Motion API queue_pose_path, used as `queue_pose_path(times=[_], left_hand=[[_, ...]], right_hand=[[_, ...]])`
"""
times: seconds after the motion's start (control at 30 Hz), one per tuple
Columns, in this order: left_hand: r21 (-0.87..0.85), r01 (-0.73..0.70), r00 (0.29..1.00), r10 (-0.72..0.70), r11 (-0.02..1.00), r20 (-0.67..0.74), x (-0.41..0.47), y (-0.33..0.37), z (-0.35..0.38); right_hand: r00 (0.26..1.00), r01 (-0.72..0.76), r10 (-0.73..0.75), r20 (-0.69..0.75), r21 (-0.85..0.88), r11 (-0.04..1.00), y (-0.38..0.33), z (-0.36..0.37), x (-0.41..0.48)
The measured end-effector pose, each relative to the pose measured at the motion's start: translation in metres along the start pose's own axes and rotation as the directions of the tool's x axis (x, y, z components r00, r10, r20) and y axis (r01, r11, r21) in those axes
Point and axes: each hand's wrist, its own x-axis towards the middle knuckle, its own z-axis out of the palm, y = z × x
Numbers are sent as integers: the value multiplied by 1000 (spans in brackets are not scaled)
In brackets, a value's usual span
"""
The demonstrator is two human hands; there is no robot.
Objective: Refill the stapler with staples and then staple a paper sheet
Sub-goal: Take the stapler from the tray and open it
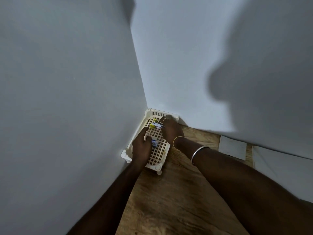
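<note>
Both hands are over a white lattice tray pushed into the corner of two walls. My left hand curls around a small blue and white staple box lying on the tray. My right hand is further back, its fingers closed on a small yellow, blue and white stapler. A grey metal part shows at its fingertips. The stapler is small and partly hidden by the fingers, so I cannot tell whether it is opened. White paper sheets lie to the right.
The tray stands on short legs on a wooden tabletop. Grey-white walls close in on the left and at the back. A larger white sheet lies at the far right. My head and arms cast a dark shadow on the right wall.
</note>
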Motion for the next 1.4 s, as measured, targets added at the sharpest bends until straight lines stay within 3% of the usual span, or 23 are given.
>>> queue_pose_path(times=[0.1,0.2,0.3,0.47,0.63,0.8,0.9,1.03,1.1,1.27,1.4], left_hand=[[-51,44,999,-46,998,-29,-7,5,3],[-101,61,998,-62,993,-1,-22,11,11],[-170,31,999,-26,985,27,-44,18,24],[-504,226,968,-136,834,210,-92,36,45],[-711,460,835,13,532,550,-148,66,63],[-714,496,795,72,494,602,-187,91,70],[-701,512,786,58,496,615,-206,102,73],[-681,507,790,31,529,613,-224,109,76],[-689,508,796,23,517,605,-230,113,77],[-725,518,821,-28,454,570,-238,123,78],[-754,511,838,-44,412,544,-243,133,75]], right_hand=[[993,-80,100,-61,270,959,0,-7,-15],[967,-168,247,-62,575,801,4,-20,-41],[949,-217,314,-3,716,663,11,-42,-74],[934,-219,353,58,874,435,24,-91,-142],[914,-267,368,169,935,235,35,-131,-210],[908,-266,353,225,961,71,35,-158,-268],[907,-258,371,202,960,109,31,-174,-290],[935,-194,350,56,906,375,30,-188,-309],[937,-164,349,-2,881,445,31,-191,-314],[900,-120,415,-129,844,522,27,-190,-318],[872,-44,448,-197,880,472,22,-188,-322]])
